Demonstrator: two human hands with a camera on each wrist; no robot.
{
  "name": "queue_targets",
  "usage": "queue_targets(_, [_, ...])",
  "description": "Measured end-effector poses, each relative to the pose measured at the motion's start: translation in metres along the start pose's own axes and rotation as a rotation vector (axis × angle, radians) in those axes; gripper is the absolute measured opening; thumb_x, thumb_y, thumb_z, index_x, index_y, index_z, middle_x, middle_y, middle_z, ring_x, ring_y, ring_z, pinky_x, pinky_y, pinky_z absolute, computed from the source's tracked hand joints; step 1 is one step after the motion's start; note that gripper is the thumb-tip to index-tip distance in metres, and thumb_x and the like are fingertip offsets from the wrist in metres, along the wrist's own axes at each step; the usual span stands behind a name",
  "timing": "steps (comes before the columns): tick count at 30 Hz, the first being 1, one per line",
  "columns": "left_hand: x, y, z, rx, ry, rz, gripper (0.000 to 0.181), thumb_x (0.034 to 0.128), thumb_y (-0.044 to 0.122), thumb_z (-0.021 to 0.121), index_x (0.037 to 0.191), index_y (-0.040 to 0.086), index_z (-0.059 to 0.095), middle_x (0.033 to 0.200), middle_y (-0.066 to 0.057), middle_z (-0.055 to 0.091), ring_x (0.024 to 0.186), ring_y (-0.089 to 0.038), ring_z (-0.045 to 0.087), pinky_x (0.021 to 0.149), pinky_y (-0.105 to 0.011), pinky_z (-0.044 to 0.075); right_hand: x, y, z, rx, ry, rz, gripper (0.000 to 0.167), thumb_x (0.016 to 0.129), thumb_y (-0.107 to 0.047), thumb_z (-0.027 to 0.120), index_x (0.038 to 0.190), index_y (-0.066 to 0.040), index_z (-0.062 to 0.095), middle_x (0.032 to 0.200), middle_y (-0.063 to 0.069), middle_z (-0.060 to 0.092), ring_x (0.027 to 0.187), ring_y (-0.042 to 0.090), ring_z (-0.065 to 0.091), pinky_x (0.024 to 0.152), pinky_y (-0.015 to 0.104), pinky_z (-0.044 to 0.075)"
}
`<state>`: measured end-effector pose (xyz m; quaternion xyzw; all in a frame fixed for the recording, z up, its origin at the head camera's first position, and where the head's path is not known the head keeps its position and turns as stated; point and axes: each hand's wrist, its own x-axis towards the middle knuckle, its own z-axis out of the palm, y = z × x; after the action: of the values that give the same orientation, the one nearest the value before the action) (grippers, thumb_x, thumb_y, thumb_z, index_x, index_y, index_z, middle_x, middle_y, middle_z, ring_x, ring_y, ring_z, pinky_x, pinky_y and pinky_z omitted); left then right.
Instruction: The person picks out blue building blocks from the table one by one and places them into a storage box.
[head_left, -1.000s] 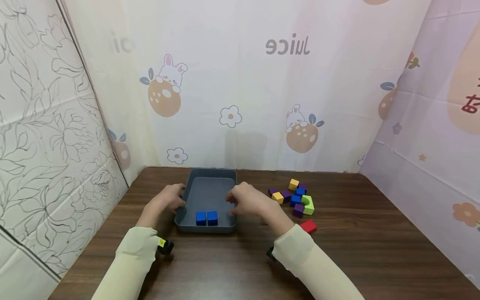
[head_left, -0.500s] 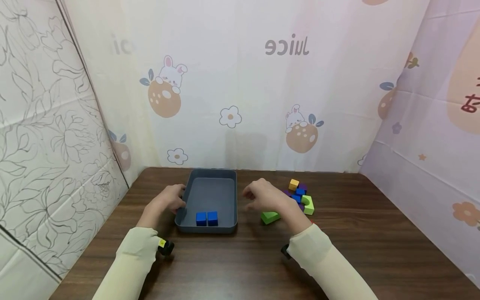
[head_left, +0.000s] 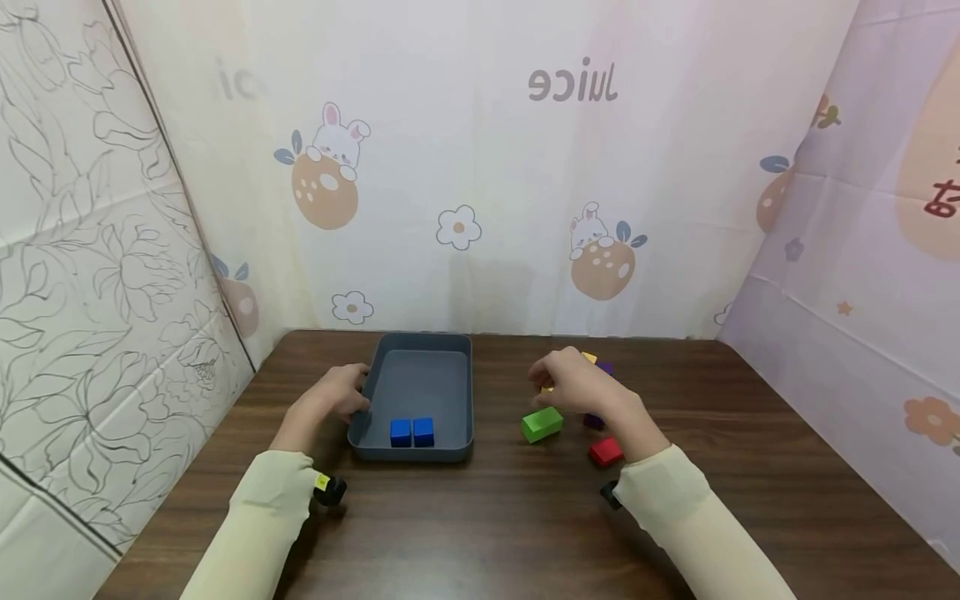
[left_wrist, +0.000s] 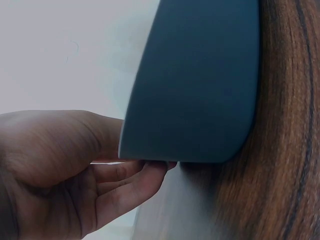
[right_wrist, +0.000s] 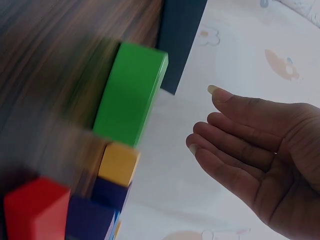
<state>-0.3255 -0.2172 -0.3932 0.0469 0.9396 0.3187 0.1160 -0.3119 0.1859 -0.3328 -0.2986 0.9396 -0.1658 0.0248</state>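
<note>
A dark grey tray (head_left: 472, 400) stands on the table, with two blue cubes (head_left: 423, 432) side by side near its front wall. My left hand (head_left: 330, 400) grips the tray's left side; in the left wrist view the thumb passes behind the rim and the fingers lie along the outside. My right hand (head_left: 581, 383) hovers over the loose blocks, fingers slightly bent and nothing in them, as the right wrist view confirms. Just below its fingertips lies a green rectangular block (head_left: 542, 424). A red block (head_left: 606, 452) lies beneath the right wrist.
Behind and under the right hand are partly hidden purple blocks (head_left: 595, 422) and yellow blocks (right_wrist: 119, 163). All rest on a dark wooden table (head_left: 450, 525). A patterned curtain (head_left: 510, 167) hangs along the table's back edge.
My right hand has moved right, from the tray's right wall to above the loose blocks. The green block has come into view. The left hand stays at the tray.
</note>
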Motion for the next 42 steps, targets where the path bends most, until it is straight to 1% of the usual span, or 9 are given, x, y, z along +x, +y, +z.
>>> queue_targets(2, [0.000, 0.000, 0.000, -0.006, 0.001, 0.001, 0.071, 0.0929, -0.007, 0.071, 0.154, -0.013, 0.036, 0.137, -0.039, 0.057, 0.090, -0.034, 0.075, 0.065, -0.039, 0.067, -0.003, 0.006, -0.002, -0.007, 0.005, 0.015, 0.027, 0.090, -0.011, 0.084, 0.116, -0.004, 0.079, 0.110, 0.007, 0.077, 0.105, 0.028, 0.071, 0.091, 0.045, 0.062])
queue_targets(5, [-0.001, 0.000, -0.001, -0.011, 0.002, 0.001, 0.070, 0.0928, -0.006, 0.071, 0.154, -0.013, 0.037, 0.136, -0.038, 0.058, 0.091, -0.034, 0.075, 0.065, -0.039, 0.067, -0.008, 0.013, -0.006, -0.008, 0.009, 0.030, 0.024, 0.091, -0.008, 0.082, 0.115, -0.003, 0.079, 0.111, 0.011, 0.077, 0.102, 0.027, 0.071, 0.090, 0.046, 0.062])
queue_targets(10, [-0.002, 0.000, -0.001, 0.002, 0.004, 0.007, 0.070, 0.0925, -0.006, 0.072, 0.154, -0.013, 0.038, 0.132, -0.038, 0.060, 0.089, -0.033, 0.075, 0.065, -0.038, 0.067, -0.014, 0.026, -0.012, 0.000, 0.031, 0.044, 0.027, 0.091, -0.007, 0.082, 0.117, 0.001, 0.078, 0.108, 0.011, 0.077, 0.097, 0.024, 0.071, 0.087, 0.043, 0.063])
queue_targets(16, [-0.001, -0.002, 0.001, -0.001, 0.009, 0.004, 0.071, 0.0926, -0.005, 0.072, 0.154, -0.013, 0.037, 0.132, -0.037, 0.061, 0.089, -0.033, 0.075, 0.066, -0.039, 0.067, -0.022, 0.040, -0.020, -0.004, 0.061, 0.068, 0.029, 0.089, -0.009, 0.085, 0.116, -0.001, 0.078, 0.107, 0.008, 0.078, 0.096, 0.024, 0.074, 0.085, 0.041, 0.065])
queue_targets(20, [-0.001, -0.002, 0.002, 0.003, 0.009, 0.006, 0.071, 0.0931, -0.005, 0.071, 0.154, -0.014, 0.037, 0.132, -0.037, 0.060, 0.090, -0.033, 0.075, 0.066, -0.039, 0.067, -0.024, 0.048, -0.023, -0.010, 0.071, 0.091, 0.031, 0.090, -0.011, 0.085, 0.118, 0.001, 0.077, 0.109, 0.012, 0.078, 0.097, 0.024, 0.074, 0.086, 0.043, 0.064])
queue_targets(25, [-0.001, 0.000, 0.000, 0.004, 0.009, -0.001, 0.070, 0.0929, -0.005, 0.071, 0.154, -0.013, 0.038, 0.133, -0.037, 0.059, 0.090, -0.033, 0.075, 0.065, -0.038, 0.067, -0.023, 0.058, -0.022, -0.014, 0.072, 0.126, 0.031, 0.091, -0.011, 0.084, 0.119, 0.002, 0.076, 0.112, 0.016, 0.077, 0.102, 0.029, 0.073, 0.090, 0.046, 0.063])
queue_targets(31, [-0.001, 0.002, -0.002, 0.002, 0.008, -0.005, 0.070, 0.0932, -0.006, 0.070, 0.154, -0.013, 0.037, 0.136, -0.038, 0.057, 0.093, -0.034, 0.074, 0.065, -0.039, 0.067, -0.019, 0.071, -0.018, -0.027, 0.077, 0.157, 0.028, 0.091, -0.011, 0.084, 0.115, 0.001, 0.077, 0.110, 0.015, 0.077, 0.099, 0.028, 0.072, 0.089, 0.046, 0.063])
queue_targets(37, [-0.001, 0.001, -0.001, 0.014, 0.010, 0.001, 0.070, 0.0936, -0.006, 0.070, 0.155, -0.013, 0.037, 0.136, -0.038, 0.058, 0.093, -0.034, 0.074, 0.065, -0.038, 0.067, -0.017, 0.081, -0.012, -0.050, 0.070, 0.198, 0.035, 0.090, -0.015, 0.086, 0.117, 0.005, 0.076, 0.109, 0.018, 0.076, 0.100, 0.031, 0.071, 0.088, 0.049, 0.063])
queue_targets(42, [-0.001, 0.000, 0.001, 0.024, 0.010, 0.013, 0.070, 0.0933, -0.005, 0.071, 0.154, -0.013, 0.037, 0.135, -0.038, 0.058, 0.096, -0.036, 0.074, 0.064, -0.038, 0.067, -0.016, 0.091, -0.006, -0.074, 0.051, 0.221, 0.037, 0.091, -0.017, 0.086, 0.118, 0.005, 0.075, 0.109, 0.018, 0.075, 0.101, 0.033, 0.070, 0.088, 0.051, 0.062])
